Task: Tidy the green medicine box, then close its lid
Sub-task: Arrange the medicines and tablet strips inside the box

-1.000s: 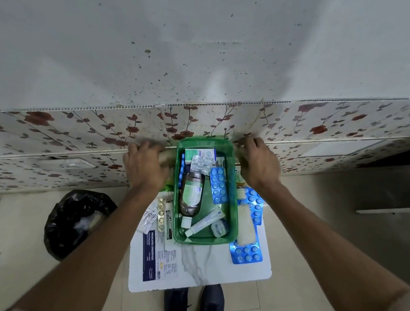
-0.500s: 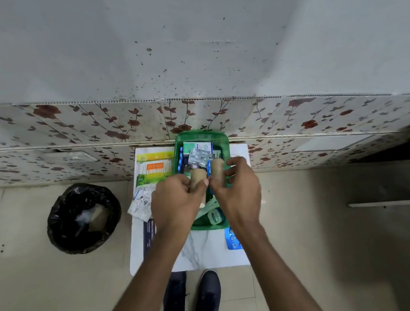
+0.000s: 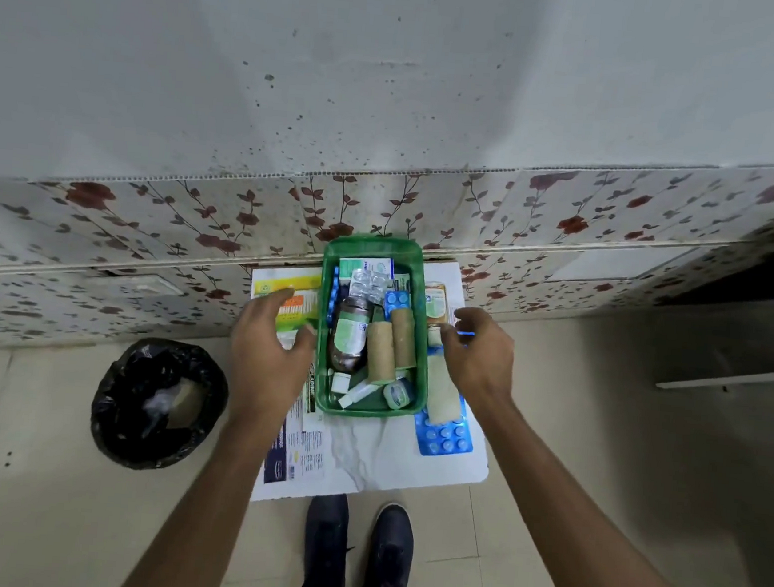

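Note:
The green medicine box stands open on a small white table; I see no lid. Inside lie a brown bottle, two tan bandage rolls side by side, blister strips, a tube and small cartons. My left hand hovers just left of the box with fingers spread, over a yellow-green carton. To the right of the box is my right hand, fingers loosely curled above loose packs, holding nothing that I can see.
A blue blister strip and a tan pad lie right of the box. Printed cartons lie on the left. A black-lined bin stands on the floor at left. The floral wall panel is right behind the table.
Half a second ago both hands held the tan rolls over the box. Now the rolls lie inside it and my hands have moved apart, one to each side.

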